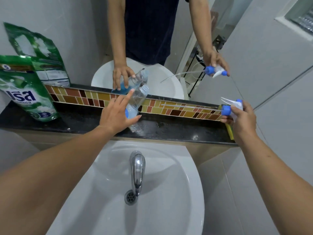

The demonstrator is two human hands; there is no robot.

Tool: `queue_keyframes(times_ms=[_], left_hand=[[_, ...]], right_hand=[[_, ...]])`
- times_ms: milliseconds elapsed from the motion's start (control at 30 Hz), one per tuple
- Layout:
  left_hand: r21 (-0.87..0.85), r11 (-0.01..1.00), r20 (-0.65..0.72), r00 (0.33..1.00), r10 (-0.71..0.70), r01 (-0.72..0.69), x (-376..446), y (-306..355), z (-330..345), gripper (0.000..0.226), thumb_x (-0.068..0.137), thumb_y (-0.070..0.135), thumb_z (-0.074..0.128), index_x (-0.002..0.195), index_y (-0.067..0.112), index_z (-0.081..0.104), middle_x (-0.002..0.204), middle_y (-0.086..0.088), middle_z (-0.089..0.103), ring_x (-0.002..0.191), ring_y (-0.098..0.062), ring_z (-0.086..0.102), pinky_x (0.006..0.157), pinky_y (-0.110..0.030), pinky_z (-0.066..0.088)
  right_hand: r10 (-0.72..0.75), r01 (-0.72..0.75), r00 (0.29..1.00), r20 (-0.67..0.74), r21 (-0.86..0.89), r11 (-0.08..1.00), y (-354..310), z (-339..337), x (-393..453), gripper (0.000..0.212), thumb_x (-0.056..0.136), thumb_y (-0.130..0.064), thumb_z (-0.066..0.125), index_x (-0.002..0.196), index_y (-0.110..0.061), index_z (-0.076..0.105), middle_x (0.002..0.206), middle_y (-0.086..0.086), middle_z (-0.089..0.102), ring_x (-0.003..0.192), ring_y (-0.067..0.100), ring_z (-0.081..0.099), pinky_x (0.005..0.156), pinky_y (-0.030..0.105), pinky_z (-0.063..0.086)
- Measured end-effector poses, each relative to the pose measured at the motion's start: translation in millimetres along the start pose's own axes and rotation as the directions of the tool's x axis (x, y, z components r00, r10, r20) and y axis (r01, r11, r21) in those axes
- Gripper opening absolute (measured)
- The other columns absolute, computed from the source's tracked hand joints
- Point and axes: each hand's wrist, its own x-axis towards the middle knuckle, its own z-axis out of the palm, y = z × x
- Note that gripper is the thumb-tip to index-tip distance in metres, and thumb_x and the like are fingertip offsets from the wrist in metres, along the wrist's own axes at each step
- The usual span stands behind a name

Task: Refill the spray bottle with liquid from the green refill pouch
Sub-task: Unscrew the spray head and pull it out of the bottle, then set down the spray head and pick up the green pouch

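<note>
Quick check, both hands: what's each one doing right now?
Left hand: open, fingers spread against the clear spray bottle on the ledge, not closed around it.
Right hand: closed on the removed spray head, its dip tube pointing left.

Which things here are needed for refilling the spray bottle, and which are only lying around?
For the job: clear spray bottle, spray head with tube, green refill pouch, left hand, right hand.

Lying about: yellow sponge, tap, washbasin.
</note>
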Motion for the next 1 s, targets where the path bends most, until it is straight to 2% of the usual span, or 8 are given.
queue_keyframes(times_ms=[200,333,500,633,767,833,933,1000], left_hand=[[-0.196,0.953,-0.113,0.961,-0.254,0.229,-8.8,15.6,4.5,0.110,0.075,0.070,0.068,0.158,0.027,0.011,0.128,-0.004,0.048,0.115,-0.024,0.046,0.084,-0.042,0.050],[-0.290,0.895,-0.160,0.905,-0.393,0.337,-8.7,32.8,13.4,0.107,0.074,0.069,0.071,0.156,0.027,0.017,0.133,-0.005,0.043,0.125,-0.022,0.041,0.091,-0.037,0.046],[-0.381,0.840,-0.250,0.832,-0.496,0.386,-5.9,56.7,32.7,0.083,0.068,0.062,0.080,0.128,0.013,0.051,0.125,-0.009,0.042,0.117,-0.024,0.044,0.087,-0.028,0.041],[-0.418,0.796,-0.288,0.767,-0.573,0.437,-1.1,72.1,46.7,0.087,0.064,0.068,0.080,0.120,0.008,0.052,0.126,-0.013,0.040,0.117,-0.025,0.042,0.089,-0.023,0.037],[-0.381,0.806,-0.282,0.773,-0.568,0.453,2.1,77.4,52.1,0.093,0.065,0.078,0.072,0.124,0.011,0.048,0.128,-0.014,0.038,0.117,-0.027,0.039,0.088,-0.027,0.038],[-0.367,0.813,-0.270,0.785,-0.558,0.452,2.7,76.6,52.7,0.093,0.066,0.081,0.069,0.126,0.013,0.047,0.129,-0.014,0.037,0.118,-0.026,0.038,0.089,-0.028,0.040],[-0.355,0.827,-0.242,0.811,-0.533,0.437,1.9,74.1,53.2,0.093,0.067,0.081,0.068,0.130,0.016,0.044,0.129,-0.014,0.037,0.119,-0.026,0.038,0.091,-0.029,0.041],[-0.349,0.837,-0.235,0.826,-0.513,0.421,0.8,68.2,52.2,0.095,0.066,0.081,0.068,0.132,0.018,0.044,0.128,-0.014,0.038,0.118,-0.027,0.038,0.091,-0.031,0.042]], right_hand=[[0.297,-0.297,0.954,0.031,0.014,0.955,76.2,-8.8,28.3,0.034,0.098,-0.016,0.052,0.130,-0.004,0.050,0.097,0.017,0.063,0.056,0.016,0.057,0.046,0.022,0.051],[0.406,-0.407,0.913,0.036,0.022,0.913,118.8,-3.6,47.4,0.037,0.097,-0.018,0.056,0.132,-0.006,0.053,0.108,0.016,0.064,0.066,0.017,0.060,0.052,0.023,0.053],[0.456,-0.456,0.890,0.004,-0.049,0.889,142.4,4.8,73.3,0.045,0.093,-0.021,0.064,0.135,-0.006,0.052,0.098,0.017,0.064,0.055,0.018,0.055,0.053,0.027,0.053],[0.425,-0.422,0.905,0.002,-0.107,0.900,143.6,5.4,83.2,0.053,0.093,-0.028,0.065,0.139,-0.008,0.047,0.095,0.018,0.065,0.054,0.018,0.057,0.064,0.035,0.058],[0.324,-0.285,0.945,0.046,-0.371,0.884,142.8,4.8,81.1,0.042,0.097,-0.042,0.053,0.129,-0.014,0.054,0.083,0.012,0.064,0.056,0.021,0.061,0.054,0.033,0.058],[0.264,-0.198,0.963,0.052,-0.528,0.826,141.0,5.0,79.6,0.043,0.097,-0.050,0.044,0.122,-0.017,0.056,0.091,0.012,0.064,0.062,0.023,0.061,0.054,0.034,0.056],[0.162,-0.060,0.985,0.065,-0.747,0.662,139.6,2.7,79.3,0.056,0.096,-0.058,0.033,0.123,-0.014,0.054,0.115,0.018,0.060,0.095,0.036,0.061,0.080,0.043,0.052],[0.145,-0.023,0.987,0.070,-0.832,0.555,138.7,5.4,77.5,0.059,0.098,-0.055,0.028,0.127,-0.009,0.049,0.122,0.021,0.057,0.109,0.040,0.054,0.085,0.041,0.042]])
